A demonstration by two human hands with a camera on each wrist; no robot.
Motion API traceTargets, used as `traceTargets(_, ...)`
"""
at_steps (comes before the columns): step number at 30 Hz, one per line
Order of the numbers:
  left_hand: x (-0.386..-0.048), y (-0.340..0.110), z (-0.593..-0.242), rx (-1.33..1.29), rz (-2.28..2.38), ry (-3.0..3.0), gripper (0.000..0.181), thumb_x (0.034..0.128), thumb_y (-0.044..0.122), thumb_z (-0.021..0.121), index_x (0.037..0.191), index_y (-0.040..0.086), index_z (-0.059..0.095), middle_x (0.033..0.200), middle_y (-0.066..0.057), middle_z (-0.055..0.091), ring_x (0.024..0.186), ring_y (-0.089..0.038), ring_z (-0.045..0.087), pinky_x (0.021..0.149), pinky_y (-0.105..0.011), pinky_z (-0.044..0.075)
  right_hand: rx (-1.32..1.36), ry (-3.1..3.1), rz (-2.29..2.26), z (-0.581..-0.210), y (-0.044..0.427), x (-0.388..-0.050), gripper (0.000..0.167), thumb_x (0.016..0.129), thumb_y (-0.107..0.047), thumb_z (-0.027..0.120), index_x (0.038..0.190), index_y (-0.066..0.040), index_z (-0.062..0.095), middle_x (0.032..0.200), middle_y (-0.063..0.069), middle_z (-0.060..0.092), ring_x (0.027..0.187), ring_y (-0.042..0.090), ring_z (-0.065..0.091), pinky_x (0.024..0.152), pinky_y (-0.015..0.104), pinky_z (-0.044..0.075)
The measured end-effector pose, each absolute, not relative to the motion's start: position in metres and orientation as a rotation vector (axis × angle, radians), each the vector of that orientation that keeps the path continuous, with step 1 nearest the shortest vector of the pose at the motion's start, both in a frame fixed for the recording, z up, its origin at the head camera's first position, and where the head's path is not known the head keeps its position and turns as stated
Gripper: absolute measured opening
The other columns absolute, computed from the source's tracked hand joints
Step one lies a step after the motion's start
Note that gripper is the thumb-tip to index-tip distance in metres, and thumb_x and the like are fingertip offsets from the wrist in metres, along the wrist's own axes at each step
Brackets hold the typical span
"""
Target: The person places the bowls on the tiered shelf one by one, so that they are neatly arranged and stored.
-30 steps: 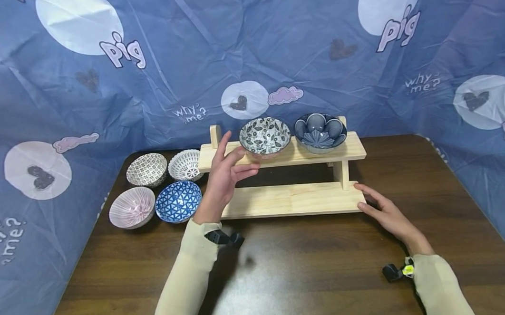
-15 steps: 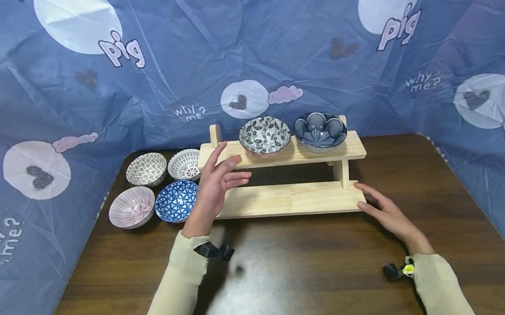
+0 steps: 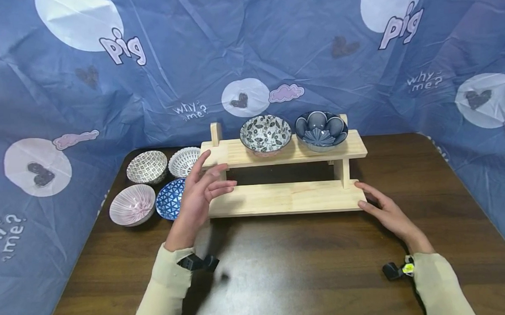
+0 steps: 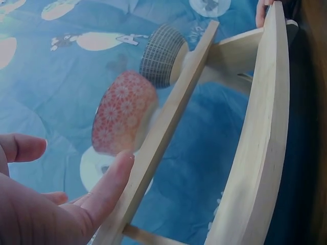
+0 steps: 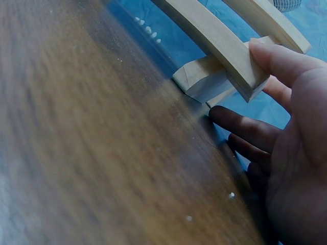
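My left hand [image 3: 196, 193] is in the air before the left end of a two-tier wooden shelf [image 3: 289, 198], fingers spread and holding nothing. It partly covers a blue triangle-patterned bowl [image 3: 169, 200]. My right hand [image 3: 388, 214] holds the right end of the lower board, the thumb [image 5: 286, 61] against the board's end in the right wrist view. On the upper board sit a bowl with dark leaves inside [image 3: 266, 134] and a dark blue petal-patterned bowl [image 3: 321, 131]. From the left wrist view, the leaf bowl's outside [image 4: 125, 112] is red with pale flowers.
Left of the shelf, a brown-patterned bowl [image 3: 147, 167], a white scalloped bowl [image 3: 183, 162] and a pink-striped bowl [image 3: 132, 205] stand on the dark wooden table [image 3: 292, 269]. A blue printed cloth [image 3: 166, 62] hangs behind and at both sides.
My left hand has drawn away from the leaf-patterned bowl, moving left and toward me, and now overlaps the blue triangle bowl. The right hand and the bowls stay in place.
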State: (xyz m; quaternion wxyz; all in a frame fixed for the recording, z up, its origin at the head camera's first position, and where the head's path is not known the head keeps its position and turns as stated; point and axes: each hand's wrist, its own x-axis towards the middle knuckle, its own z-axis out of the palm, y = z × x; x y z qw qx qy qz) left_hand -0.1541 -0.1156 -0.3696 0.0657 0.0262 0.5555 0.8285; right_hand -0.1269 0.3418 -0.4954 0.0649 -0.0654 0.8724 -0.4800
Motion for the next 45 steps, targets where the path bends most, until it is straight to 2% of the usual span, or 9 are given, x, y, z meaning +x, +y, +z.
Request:
traceTargets(6,-0.15,-0.127,-0.37,0.084,2.508,1.701,0.066,0.0989,-0.003,0.036,0.16,0.014,0.017,0.119,-0.006,0.064,0.078,-0.02,0.076,0.077,-0.032,0.066,-0.198,2.636,-1.457,-0.496,0.342,-0.127,0.058,0.104,-0.033,0.052,0.157,-0.018,0.033,0.162,0.021,0.03,0.117,-0.018,0.037,0.091,0.006,0.037)
traceTargets(15,-0.141,-0.143,-0.373,0.057,2.501,1.747,0.063,0.1011,0.0,0.037,0.16,0.011,0.017,0.116,-0.003,0.066,0.079,-0.019,0.076,0.076,-0.031,0.065,-0.21,2.627,-1.5,-0.496,0.34,-0.125,0.057,0.104,-0.028,0.054,0.156,-0.016,0.035,0.162,0.022,0.03,0.116,-0.018,0.039,0.09,0.004,0.037)
traceTargets(24,-0.13,-0.161,-0.376,0.033,2.489,1.781,0.06,0.1033,0.004,0.038,0.159,0.008,0.016,0.112,0.004,0.069,0.08,-0.017,0.076,0.078,-0.03,0.065,-0.182,2.624,-1.465,-0.496,0.34,-0.125,0.059,0.104,-0.032,0.053,0.157,-0.017,0.033,0.164,0.02,0.027,0.119,-0.015,0.038,0.091,0.005,0.037)
traceTargets(35,-0.114,-0.184,-0.382,0.125,2.554,1.775,0.046,0.1052,0.006,0.039,0.149,0.014,0.027,0.109,0.004,0.073,0.082,-0.018,0.077,0.078,-0.03,0.065,-0.189,2.627,-1.449,-0.494,0.341,-0.127,0.058,0.104,-0.034,0.053,0.157,-0.019,0.033,0.163,0.018,0.029,0.118,-0.018,0.036,0.093,0.005,0.036)
traceTargets(42,-0.105,-0.198,-0.385,0.128,2.588,1.726,0.052,0.1054,0.004,0.037,0.153,0.009,0.017,0.111,0.001,0.072,0.082,-0.018,0.077,0.079,-0.031,0.065,-0.18,2.634,-1.435,-0.494,0.341,-0.127,0.059,0.104,-0.034,0.053,0.157,-0.019,0.033,0.164,0.017,0.029,0.118,-0.018,0.035,0.095,0.009,0.037)
traceTargets(45,-0.104,-0.205,-0.385,0.095,2.581,1.743,0.052,0.1058,0.007,0.039,0.153,0.012,0.018,0.112,0.001,0.072,0.083,-0.017,0.077,0.079,-0.03,0.065,-0.168,2.636,-1.426,-0.493,0.341,-0.127,0.059,0.104,-0.035,0.052,0.157,-0.019,0.033,0.164,0.016,0.028,0.124,-0.011,0.038,0.098,0.014,0.037)
